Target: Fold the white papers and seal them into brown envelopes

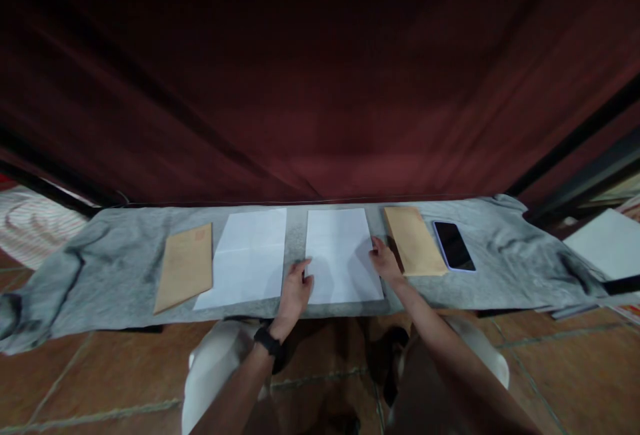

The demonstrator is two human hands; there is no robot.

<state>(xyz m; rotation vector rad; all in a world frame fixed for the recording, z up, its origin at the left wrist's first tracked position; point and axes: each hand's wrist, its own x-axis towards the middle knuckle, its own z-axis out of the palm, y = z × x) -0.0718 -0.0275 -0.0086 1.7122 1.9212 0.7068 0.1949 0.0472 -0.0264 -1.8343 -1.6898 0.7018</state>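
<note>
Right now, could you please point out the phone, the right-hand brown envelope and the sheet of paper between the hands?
phone (454, 245), head view, middle of its dark screen.
right brown envelope (415, 241), head view, centre of its face.
white sheet (341, 255), head view, middle of the page.

A white sheet of paper lies flat on the gray cloth, a hand touching it at 3 and at 9 o'clock.

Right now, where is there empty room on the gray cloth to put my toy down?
Bare gray cloth lies left of the left brown envelope, and more right of the phone. The middle is crowded: two white sheets, both hands, and the right envelope.
</note>
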